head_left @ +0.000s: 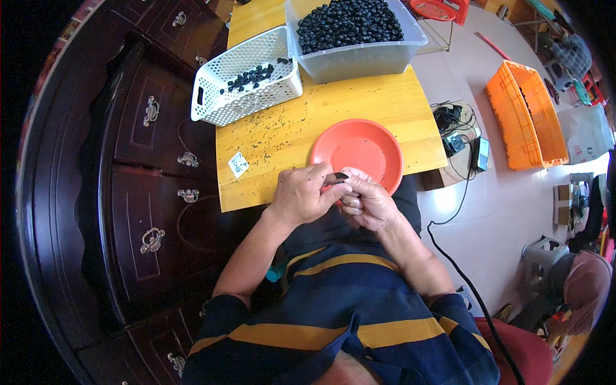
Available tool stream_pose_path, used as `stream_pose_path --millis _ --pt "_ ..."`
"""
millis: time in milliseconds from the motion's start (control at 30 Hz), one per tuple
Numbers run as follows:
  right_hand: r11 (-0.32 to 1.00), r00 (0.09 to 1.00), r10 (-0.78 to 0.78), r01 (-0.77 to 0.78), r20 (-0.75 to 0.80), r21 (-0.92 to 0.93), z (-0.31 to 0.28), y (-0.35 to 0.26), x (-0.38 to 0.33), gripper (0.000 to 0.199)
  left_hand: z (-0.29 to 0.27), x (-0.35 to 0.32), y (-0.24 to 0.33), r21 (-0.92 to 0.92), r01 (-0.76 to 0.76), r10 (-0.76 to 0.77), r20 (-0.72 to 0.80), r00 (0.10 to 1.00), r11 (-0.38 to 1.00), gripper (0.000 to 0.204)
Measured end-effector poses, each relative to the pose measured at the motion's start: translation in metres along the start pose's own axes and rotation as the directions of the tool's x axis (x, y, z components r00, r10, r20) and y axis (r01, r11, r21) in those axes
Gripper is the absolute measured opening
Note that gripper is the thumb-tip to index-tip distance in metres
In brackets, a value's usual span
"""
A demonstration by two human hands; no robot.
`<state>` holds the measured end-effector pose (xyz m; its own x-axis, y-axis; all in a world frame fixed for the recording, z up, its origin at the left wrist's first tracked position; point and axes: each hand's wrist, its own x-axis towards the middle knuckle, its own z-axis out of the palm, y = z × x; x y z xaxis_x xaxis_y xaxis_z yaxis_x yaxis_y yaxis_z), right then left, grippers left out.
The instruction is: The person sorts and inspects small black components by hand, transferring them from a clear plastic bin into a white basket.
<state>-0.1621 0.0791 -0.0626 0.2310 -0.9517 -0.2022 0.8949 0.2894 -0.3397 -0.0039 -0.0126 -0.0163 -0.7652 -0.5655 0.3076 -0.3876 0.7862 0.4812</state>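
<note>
Both my hands meet over the near edge of a round orange-red basin [359,131] on the yellow table. My left hand [301,194] is closed, its thumb and fingers pinching a small dark piece [336,178]. My right hand [367,202] is also closed, fingertips pressed against the same spot; what it pinches is hidden. To the far left of the basin, a white perforated basket [256,106] contains some small black ring-shaped parts [251,78]. Beside it a translucent bin [359,61] is heaped with many more black parts [350,24].
Black crumbs and a small white paper [238,164] lie on the yellow table [289,138]. Dark wooden drawers [144,192] line the left. On the right are an orange crate [523,119], a black cable [457,273], a grey stool [542,256] and other people, one in a checked shirt [571,58].
</note>
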Motion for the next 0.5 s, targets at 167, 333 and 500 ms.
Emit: stream_pose_path --millis 167,333,500 --pt "0.992 0.999 0.022 -0.026 0.032 0.124 -0.01 0.005 0.004 0.016 0.0 0.0 0.0 0.027 -0.012 0.011 0.004 1.0 1.0 0.045" --pt "0.989 0.999 0.038 -0.032 -0.038 0.145 0.001 0.006 0.002 0.018 -0.006 0.001 0.002 -0.06 -0.005 0.001 -0.073 0.997 0.998 0.043" --pt "0.98 0.997 0.076 -0.068 -0.035 0.185 0.001 0.005 0.001 0.016 -0.01 0.005 0.001 -0.031 -0.008 0.006 -0.06 0.998 0.999 0.043"
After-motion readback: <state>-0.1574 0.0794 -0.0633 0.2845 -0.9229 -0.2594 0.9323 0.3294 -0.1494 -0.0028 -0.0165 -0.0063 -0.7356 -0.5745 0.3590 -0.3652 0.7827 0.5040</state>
